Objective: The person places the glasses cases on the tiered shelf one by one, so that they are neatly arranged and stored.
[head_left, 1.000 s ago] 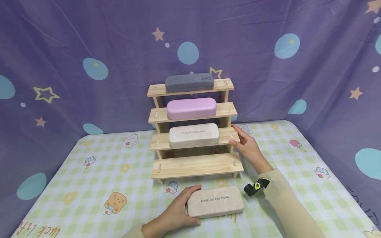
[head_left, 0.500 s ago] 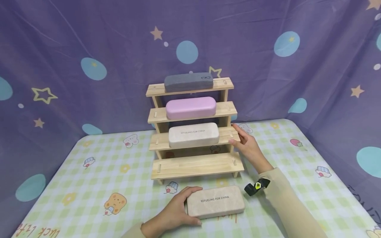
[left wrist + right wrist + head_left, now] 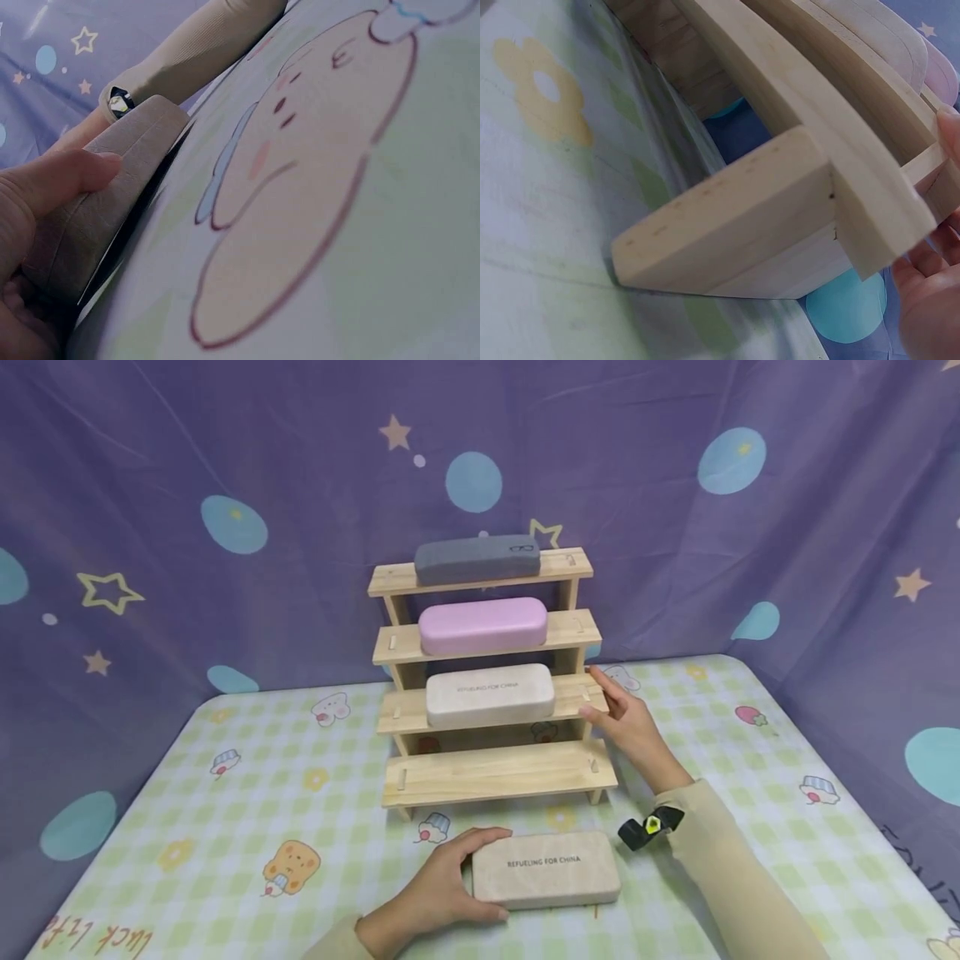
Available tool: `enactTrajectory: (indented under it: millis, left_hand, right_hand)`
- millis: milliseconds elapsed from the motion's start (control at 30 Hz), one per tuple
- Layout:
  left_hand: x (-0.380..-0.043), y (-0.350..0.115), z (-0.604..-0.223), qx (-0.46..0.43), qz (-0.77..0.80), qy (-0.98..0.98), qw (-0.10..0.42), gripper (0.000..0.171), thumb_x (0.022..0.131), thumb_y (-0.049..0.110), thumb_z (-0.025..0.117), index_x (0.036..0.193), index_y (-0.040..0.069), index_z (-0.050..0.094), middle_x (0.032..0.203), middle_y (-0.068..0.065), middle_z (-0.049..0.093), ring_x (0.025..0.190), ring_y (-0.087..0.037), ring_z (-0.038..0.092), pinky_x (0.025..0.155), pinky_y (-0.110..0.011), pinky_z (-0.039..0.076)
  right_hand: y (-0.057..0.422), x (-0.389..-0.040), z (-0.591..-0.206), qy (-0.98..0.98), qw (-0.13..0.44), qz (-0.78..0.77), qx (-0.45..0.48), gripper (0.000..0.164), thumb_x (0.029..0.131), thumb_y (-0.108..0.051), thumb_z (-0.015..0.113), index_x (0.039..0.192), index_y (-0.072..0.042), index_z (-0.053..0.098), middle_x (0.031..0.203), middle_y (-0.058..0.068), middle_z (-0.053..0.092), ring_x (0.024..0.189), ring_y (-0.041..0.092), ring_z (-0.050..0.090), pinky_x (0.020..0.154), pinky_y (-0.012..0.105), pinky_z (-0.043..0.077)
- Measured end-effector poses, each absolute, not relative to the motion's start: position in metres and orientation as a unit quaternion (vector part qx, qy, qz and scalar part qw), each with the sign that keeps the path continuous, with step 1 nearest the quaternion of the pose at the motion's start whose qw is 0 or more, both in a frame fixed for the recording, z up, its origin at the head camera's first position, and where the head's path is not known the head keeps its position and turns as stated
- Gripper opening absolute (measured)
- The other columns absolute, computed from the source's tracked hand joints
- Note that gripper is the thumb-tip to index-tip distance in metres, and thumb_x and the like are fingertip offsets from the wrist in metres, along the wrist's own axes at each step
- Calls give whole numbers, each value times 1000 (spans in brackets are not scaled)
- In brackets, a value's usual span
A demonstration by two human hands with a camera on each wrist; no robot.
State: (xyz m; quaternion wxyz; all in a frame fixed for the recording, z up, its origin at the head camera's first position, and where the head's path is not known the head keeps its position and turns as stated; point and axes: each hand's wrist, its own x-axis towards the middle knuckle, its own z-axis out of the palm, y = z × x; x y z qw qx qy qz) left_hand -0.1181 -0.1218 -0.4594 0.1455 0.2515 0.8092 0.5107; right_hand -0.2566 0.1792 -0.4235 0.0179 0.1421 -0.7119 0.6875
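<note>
My left hand [image 3: 447,887] grips the left end of a beige glasses case [image 3: 546,870] with "REFUELING FOR CHINA" printed on top. The left wrist view shows the thumb along the side of this case [image 3: 112,199], with a dark gap or shadow under its lower edge. My right hand [image 3: 628,727] holds the right end of a step on a wooden tiered stand [image 3: 495,774], thumb at the front and fingers behind. Whitish [image 3: 491,695], pink [image 3: 483,627] and grey [image 3: 477,559] glasses cases lie on the stand's upper three steps; the lowest step is bare.
A green-checked cloth with cartoon prints covers the table [image 3: 247,827]. Behind and beside it hangs a purple curtain [image 3: 322,460] with stars and blue dots. A black strap [image 3: 649,828] sits at my right wrist.
The head view has shifted slightly. Both hands keep their holds, and the beige case near my left hand has turned very slightly; the stand and its cases stay in place.
</note>
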Motion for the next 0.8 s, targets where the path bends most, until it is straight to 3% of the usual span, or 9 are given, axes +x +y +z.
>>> enactTrajectory:
  millis: [667,800]
  left_hand:
    - [-123,-122,-454,267,503,810,144,81,62,32,88,134,17,53,123,10,58,105,-12,54,95,-28,41]
    - [-128,-127,-448,290,498,806,133,81,65,30,86,135,13,50,123,7,58,104,-13,54,94,-30,42]
  right_hand:
    - [181,-255,-422,-712,20,688,141,70,91,-12,63,149,-6,24,155,9,21,141,22,22,103,15,30]
    - [181,-257,-423,-710,14,689,144,70,91,-11,62,149,-8,24,155,8,21,141,22,22,103,16,30]
